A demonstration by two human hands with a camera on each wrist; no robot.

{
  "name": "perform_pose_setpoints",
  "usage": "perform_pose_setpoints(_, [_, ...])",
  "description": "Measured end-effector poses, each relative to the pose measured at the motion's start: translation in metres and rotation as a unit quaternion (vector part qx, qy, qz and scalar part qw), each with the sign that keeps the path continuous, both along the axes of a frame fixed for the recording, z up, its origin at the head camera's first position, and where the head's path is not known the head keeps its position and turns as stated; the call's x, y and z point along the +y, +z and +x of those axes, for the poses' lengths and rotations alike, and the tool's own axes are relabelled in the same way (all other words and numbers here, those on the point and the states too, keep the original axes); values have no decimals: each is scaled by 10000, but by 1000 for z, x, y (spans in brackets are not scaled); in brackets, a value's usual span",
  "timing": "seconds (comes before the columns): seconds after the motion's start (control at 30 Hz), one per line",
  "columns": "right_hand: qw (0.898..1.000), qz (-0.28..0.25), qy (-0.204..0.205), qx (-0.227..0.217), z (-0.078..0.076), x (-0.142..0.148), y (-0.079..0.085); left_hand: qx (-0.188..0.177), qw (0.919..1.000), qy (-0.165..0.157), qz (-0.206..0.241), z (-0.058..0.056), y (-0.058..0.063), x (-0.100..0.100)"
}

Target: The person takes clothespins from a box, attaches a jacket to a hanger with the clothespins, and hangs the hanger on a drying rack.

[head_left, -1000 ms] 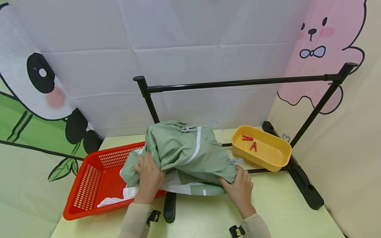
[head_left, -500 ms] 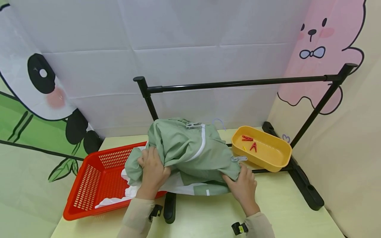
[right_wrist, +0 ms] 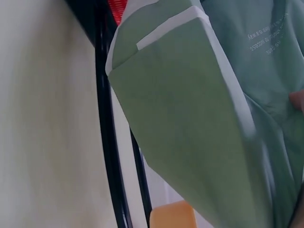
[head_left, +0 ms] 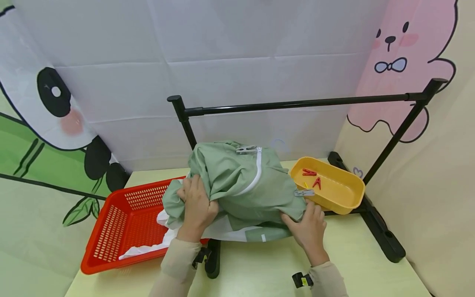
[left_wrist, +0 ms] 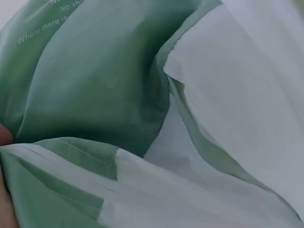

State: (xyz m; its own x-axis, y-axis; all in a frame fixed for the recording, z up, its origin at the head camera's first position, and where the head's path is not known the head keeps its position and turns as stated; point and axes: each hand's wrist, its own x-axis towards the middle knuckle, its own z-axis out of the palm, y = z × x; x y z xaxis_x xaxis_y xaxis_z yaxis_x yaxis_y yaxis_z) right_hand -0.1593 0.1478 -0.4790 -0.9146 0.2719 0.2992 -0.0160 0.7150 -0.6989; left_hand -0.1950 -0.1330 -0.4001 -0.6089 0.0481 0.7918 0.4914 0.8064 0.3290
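A green jacket with a white zip and white lining hangs bunched between both hands in the head view. My left hand grips its left side, fingers curled into the cloth. On the right, my right hand pinches the lower edge, thumb in front. Two clips sit on the fabric: a grey clip beside the zip top and another grey clip just above the right fingers. The left wrist view shows the white lining; the right wrist view shows a green panel. Only bits of the fingers show in both wrist views.
A red basket with white cloth inside stands at left, partly behind the jacket. A yellow tray holding red clothespins is at right. The black rack's top bar spans behind; its foot rests at right.
Both hands have shifted right and slightly up in the head view, carrying the jacket and its clips along. The jacket now covers part of the yellow tray's left edge. Basket and rack stay put.
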Motion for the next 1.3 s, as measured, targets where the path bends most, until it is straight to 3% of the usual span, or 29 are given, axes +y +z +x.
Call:
perform_pose_setpoints(0.23, [9986, -148, -111, 506, 0, 7, 3, 160, 9998, -51, 147, -3, 7, 12])
perform_pose_setpoints(0.53, [9974, -359, -77, 624, 0, 14, 4, 150, 9996, -32, 225, -5, 12, 25])
perform_pose_setpoints(0.83, [9928, -728, 18, 952, 3, 21, 9, 21, 9983, -60, 578, -6, 19, 42])
perform_pose_setpoints(1.03, [9909, -1156, -132, 681, 3, 25, 16, -326, 9966, -22, 755, -7, 22, 53])
perform_pose_setpoints(1.3, [9882, -1133, -513, 891, 2, 28, 18, -47, 9955, 7, 950, -9, 22, 64])
